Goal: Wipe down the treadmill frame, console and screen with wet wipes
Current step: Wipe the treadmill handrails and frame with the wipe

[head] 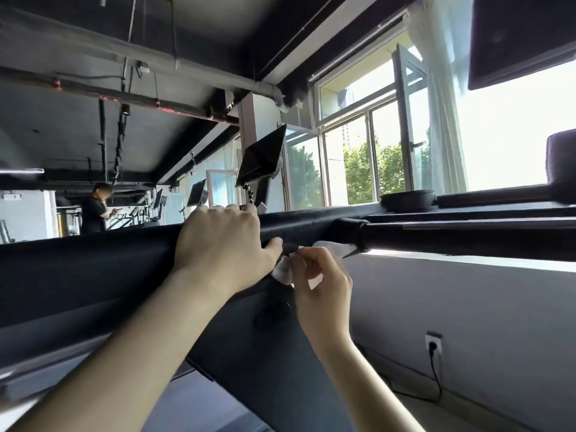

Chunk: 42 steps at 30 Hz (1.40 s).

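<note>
I look up from low at the black treadmill frame [93,260], whose handrail runs across the view. My left hand [221,244] grips the top of the rail, fingers curled over it and thumb underneath. Just to its right, my right hand [321,285] pinches a white wet wipe [283,269] against the underside of the rail, near the joint where a round black bar [452,238] branches off. Part of the wipe shows beyond my fingers by that joint. The treadmill's dark screen [517,42] hangs at the top right corner.
A black cup holder [408,199] sits on the console ledge to the right. Behind are windows [358,157], more treadmills with screens [261,160] and a person [96,210] standing far left. A wall socket with a black cable [434,344] is at the lower right.
</note>
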{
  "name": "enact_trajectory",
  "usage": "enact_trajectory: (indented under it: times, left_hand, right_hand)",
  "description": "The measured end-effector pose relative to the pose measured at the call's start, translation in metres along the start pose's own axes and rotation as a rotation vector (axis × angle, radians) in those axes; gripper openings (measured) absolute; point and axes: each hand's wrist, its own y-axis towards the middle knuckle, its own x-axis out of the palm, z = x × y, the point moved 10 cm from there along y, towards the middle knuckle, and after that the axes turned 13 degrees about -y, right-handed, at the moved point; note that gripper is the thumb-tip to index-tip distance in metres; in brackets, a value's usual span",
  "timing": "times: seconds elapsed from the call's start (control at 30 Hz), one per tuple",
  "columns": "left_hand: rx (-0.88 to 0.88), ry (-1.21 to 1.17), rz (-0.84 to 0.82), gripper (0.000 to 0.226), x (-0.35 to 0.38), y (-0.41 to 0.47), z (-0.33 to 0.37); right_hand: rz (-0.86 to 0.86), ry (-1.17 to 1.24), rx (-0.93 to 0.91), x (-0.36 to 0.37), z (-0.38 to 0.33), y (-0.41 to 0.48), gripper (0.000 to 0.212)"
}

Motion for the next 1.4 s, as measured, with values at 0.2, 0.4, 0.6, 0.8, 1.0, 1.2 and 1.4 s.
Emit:
enact_trajectory:
  times: [0.2, 0.4, 0.6, 0.8, 1.0, 1.2, 1.4]
  left_hand:
    - [-0.009, 0.000, 0.006, 0.059, 0.000, 0.001, -0.001]
    - [-0.002, -0.003, 0.003, 0.060, 0.002, 0.002, -0.002]
    - [0.005, -0.062, -0.011, 0.048, -0.002, 0.001, 0.000]
    - [-0.004, -0.006, 0.019, 0.050, -0.004, 0.000, 0.002]
    - [-0.003, 0.014, 0.016, 0.054, -0.005, 0.000, 0.004]
    - [0.001, 0.021, 0.019, 0.055, -0.004, 0.000, 0.003]
    - [0.011, 0.047, 0.035, 0.057, -0.003, -0.001, 0.003]
  right_hand:
    - [0.063, -0.102, 0.080, -0.003, 0.019, 0.009, 0.009]
    - [0.004, 0.211, 0.291, -0.008, 0.019, 0.011, 0.014]
    - [-0.497, 0.786, 0.507, 0.035, -0.005, -0.009, 0.018]
    - [-0.378, 0.776, 0.527, 0.017, 0.015, -0.006, 0.018]
    - [-0.418, 1.013, 0.549, 0.019, 0.002, -0.003, 0.009]
    - [-0.094, 0.262, 0.254, 0.004, 0.018, 0.003, 0.016]
    - [0.189, -0.337, -0.090, -0.007, -0.009, 0.000, 0.005]
